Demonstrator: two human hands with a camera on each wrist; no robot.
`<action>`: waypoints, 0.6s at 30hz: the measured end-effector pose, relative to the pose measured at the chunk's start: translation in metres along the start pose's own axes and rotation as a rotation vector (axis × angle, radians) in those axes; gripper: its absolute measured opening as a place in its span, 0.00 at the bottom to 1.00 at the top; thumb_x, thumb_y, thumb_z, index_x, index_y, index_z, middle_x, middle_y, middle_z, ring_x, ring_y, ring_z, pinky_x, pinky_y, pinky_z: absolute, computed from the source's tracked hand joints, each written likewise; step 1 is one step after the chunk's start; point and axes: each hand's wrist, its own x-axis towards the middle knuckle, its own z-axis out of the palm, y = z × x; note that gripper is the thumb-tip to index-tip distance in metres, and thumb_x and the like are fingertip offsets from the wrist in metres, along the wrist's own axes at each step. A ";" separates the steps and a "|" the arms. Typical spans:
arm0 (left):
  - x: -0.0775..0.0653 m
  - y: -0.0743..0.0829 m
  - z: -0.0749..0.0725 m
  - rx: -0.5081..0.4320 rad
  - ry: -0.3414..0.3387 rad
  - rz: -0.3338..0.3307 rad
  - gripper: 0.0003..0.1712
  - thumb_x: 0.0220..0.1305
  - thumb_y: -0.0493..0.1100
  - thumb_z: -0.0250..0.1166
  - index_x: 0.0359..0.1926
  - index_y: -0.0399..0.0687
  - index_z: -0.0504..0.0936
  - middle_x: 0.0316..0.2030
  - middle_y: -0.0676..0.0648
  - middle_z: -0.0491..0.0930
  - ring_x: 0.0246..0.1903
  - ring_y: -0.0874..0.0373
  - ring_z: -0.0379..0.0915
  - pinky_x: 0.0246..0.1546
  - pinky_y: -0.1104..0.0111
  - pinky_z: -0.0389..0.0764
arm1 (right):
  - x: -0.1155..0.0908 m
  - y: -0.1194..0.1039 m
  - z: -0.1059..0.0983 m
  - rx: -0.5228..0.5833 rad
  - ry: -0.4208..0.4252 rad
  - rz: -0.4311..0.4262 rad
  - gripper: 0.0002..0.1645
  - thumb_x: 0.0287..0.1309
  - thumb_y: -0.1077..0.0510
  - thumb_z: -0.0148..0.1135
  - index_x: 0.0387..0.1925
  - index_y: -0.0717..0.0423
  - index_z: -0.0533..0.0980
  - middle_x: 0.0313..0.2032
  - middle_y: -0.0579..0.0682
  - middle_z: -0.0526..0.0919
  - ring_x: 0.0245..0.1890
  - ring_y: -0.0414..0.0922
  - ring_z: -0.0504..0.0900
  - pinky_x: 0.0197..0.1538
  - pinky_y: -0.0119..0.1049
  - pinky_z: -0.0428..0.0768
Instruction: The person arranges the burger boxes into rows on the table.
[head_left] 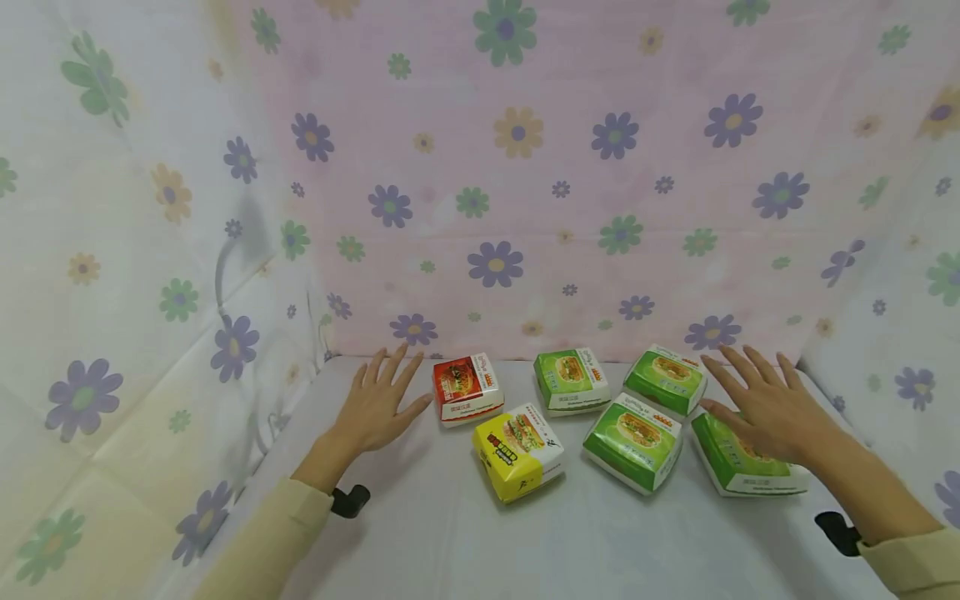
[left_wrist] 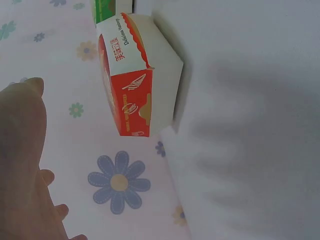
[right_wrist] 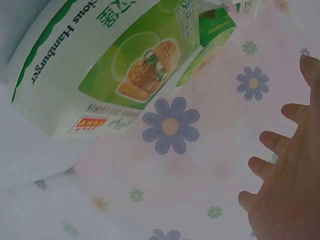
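My left hand (head_left: 382, 408), fingers spread, hovers over the table just left of a red and white hamburger box (head_left: 467, 387). In the left wrist view that red box (left_wrist: 135, 85) stands a little apart from the thumb. A yellow hamburger box (head_left: 517, 450) sits in front of the red one. On the right, my right hand (head_left: 776, 408) has its fingers stretched out above a green hamburger box (head_left: 738, 467) and partly hides it. The right wrist view shows this green box (right_wrist: 145, 75) apart from the fingers (right_wrist: 275, 142). Neither hand holds anything.
More green hamburger boxes stand in the middle and right: one at the back (head_left: 572, 382), one at the back right (head_left: 666, 379) and one in front (head_left: 636, 442). Flowered cloth (head_left: 555, 192) walls in the white table (head_left: 600, 550) at the back and sides.
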 end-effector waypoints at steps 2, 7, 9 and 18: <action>0.000 0.001 0.000 -0.008 -0.002 -0.006 0.44 0.75 0.67 0.50 0.82 0.56 0.51 0.81 0.42 0.44 0.78 0.34 0.38 0.73 0.34 0.43 | 0.001 -0.004 0.001 0.016 0.001 -0.003 0.45 0.75 0.38 0.51 0.80 0.56 0.51 0.78 0.67 0.50 0.76 0.71 0.45 0.73 0.68 0.25; 0.000 0.004 0.002 -0.035 -0.006 -0.014 0.43 0.76 0.66 0.50 0.82 0.56 0.50 0.82 0.42 0.42 0.79 0.35 0.35 0.73 0.35 0.44 | 0.003 -0.013 0.002 0.027 0.011 -0.010 0.44 0.75 0.38 0.52 0.79 0.56 0.54 0.77 0.68 0.51 0.75 0.71 0.48 0.73 0.69 0.30; -0.001 0.006 0.003 -0.052 0.000 -0.013 0.43 0.76 0.65 0.52 0.82 0.55 0.51 0.81 0.42 0.43 0.78 0.34 0.36 0.73 0.35 0.45 | 0.003 -0.016 0.004 0.037 0.010 -0.012 0.44 0.75 0.38 0.52 0.80 0.55 0.52 0.77 0.68 0.52 0.75 0.71 0.48 0.73 0.70 0.31; -0.001 0.012 0.006 -0.150 0.010 0.004 0.46 0.73 0.63 0.59 0.82 0.52 0.52 0.81 0.41 0.46 0.77 0.34 0.43 0.71 0.33 0.51 | 0.006 -0.031 0.007 0.169 0.033 -0.035 0.45 0.73 0.41 0.57 0.80 0.53 0.52 0.76 0.68 0.53 0.73 0.73 0.51 0.72 0.73 0.38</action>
